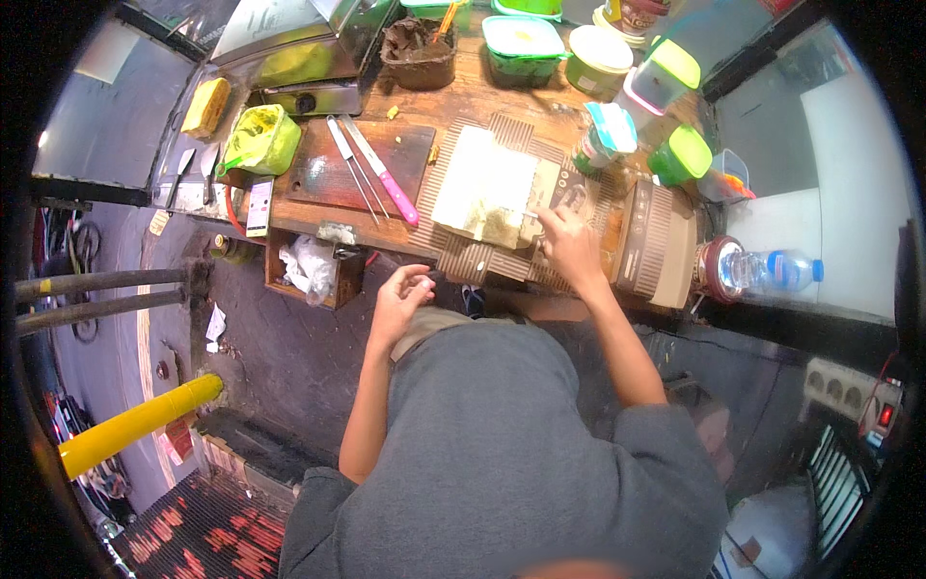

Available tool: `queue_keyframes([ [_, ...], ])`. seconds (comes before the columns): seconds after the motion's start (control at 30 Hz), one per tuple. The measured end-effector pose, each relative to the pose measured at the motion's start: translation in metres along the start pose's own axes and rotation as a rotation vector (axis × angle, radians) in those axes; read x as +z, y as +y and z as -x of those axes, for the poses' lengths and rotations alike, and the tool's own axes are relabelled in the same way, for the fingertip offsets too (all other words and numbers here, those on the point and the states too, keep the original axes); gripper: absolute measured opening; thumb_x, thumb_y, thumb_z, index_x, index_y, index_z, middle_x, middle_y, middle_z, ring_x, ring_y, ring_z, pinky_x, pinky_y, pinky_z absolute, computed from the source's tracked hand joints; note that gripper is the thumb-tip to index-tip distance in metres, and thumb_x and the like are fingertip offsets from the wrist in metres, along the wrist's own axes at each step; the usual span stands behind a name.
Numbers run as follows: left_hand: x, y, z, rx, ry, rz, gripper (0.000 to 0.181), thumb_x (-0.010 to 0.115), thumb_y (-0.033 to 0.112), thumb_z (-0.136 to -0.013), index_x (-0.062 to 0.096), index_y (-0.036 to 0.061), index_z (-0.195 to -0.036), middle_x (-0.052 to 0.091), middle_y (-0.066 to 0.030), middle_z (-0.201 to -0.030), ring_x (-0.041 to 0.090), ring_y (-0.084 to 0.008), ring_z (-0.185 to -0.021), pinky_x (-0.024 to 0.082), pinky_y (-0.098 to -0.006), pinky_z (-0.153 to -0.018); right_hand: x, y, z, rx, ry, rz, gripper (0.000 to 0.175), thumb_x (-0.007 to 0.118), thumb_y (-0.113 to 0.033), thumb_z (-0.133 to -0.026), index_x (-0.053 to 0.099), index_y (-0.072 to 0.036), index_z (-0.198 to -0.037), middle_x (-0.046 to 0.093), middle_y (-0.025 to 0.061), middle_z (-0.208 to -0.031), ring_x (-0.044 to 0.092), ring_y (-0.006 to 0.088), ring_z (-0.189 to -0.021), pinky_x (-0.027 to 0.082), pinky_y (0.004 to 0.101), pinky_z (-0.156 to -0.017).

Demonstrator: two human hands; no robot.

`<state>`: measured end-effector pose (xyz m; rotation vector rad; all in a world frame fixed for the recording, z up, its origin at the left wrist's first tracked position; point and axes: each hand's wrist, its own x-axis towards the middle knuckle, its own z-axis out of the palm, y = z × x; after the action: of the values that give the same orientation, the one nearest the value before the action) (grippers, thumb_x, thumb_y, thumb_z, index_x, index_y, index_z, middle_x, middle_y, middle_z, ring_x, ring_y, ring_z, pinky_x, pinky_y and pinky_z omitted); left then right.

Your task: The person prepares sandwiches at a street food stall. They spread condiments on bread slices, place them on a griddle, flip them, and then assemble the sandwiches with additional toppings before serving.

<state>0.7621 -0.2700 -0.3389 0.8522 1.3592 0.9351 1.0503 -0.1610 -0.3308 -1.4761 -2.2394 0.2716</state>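
My right hand (575, 250) is at the right side of a pale, paper-covered block (481, 192), its thumb and forefinger pinched on a small thin pale item (532, 213). Glare washes out the block's top; its front side looks yellowish and smudged. Under it, an unfolded corrugated cardboard box (470, 262) lies with its flaps spread. My left hand (401, 300) hangs before the table's front edge with its fingers loosely curled and nothing visible in them. Left of the box, a pink-handled serrated knife (380, 170) and metal tongs (354, 163) rest across a wooden cutting board (311, 170).
A folded cardboard box (644, 239) stands at the right, beside a water bottle (774, 269). Lidded tubs (597, 61) and a brown-smeared container (419, 61) line the back. A green tub (264, 137), phone (259, 206) and spatulas (208, 170) are left. An open drawer (347, 282) juts out below.
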Motion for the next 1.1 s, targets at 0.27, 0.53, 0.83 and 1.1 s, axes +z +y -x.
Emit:
queue_keyframes([
  [0.27,-0.016,0.002,0.002,0.005,0.061,0.083,0.027,0.056,0.01,-0.093,0.054,-0.002,-0.117,0.064,-0.0082,-0.096,0.062,-0.0119,-0.082,0.05,-0.0248,-0.073,0.006,-0.005,0.011,0.013,-0.034,0.007,0.028,0.058,-0.004,-0.075,0.065,-0.014,-0.1,0.058,0.011,-0.079,0.061,0.0303,-0.075,0.05,0.0413,-0.061],
  [0.53,-0.024,-0.005,0.001,0.014,0.09,0.096,0.024,0.052,0.011,-0.095,0.056,-0.0019,-0.115,0.064,-0.0078,-0.094,0.062,-0.0124,-0.08,0.049,-0.0249,-0.071,0.005,-0.006,0.016,0.032,-0.003,-0.046,0.029,0.057,-0.004,-0.075,0.065,-0.015,-0.101,0.059,0.01,-0.078,0.061,0.0301,-0.074,0.05,0.0404,-0.06],
  [0.83,-0.026,-0.002,-0.001,0.01,0.102,0.1,0.027,0.054,0.014,-0.094,0.055,-0.0022,-0.116,0.062,-0.0085,-0.094,0.062,-0.0149,-0.079,0.05,-0.0269,-0.07,0.026,0.012,-0.028,0.115,0.201,-0.032,0.026,0.057,-0.006,-0.081,0.067,-0.014,-0.103,0.062,0.011,-0.082,0.062,0.0316,-0.075,0.05,0.0417,-0.064],
  [1.1,-0.037,0.001,0.006,0.025,0.162,0.166,0.026,0.053,0.013,-0.095,0.056,-0.0019,-0.116,0.064,-0.0078,-0.094,0.062,-0.013,-0.078,0.05,-0.0239,-0.069,0.035,0.021,-0.033,0.112,0.114,-0.043,0.028,0.055,-0.004,-0.079,0.068,-0.014,-0.102,0.063,0.0107,-0.083,0.062,0.0315,-0.076,0.05,0.0411,-0.066],
])
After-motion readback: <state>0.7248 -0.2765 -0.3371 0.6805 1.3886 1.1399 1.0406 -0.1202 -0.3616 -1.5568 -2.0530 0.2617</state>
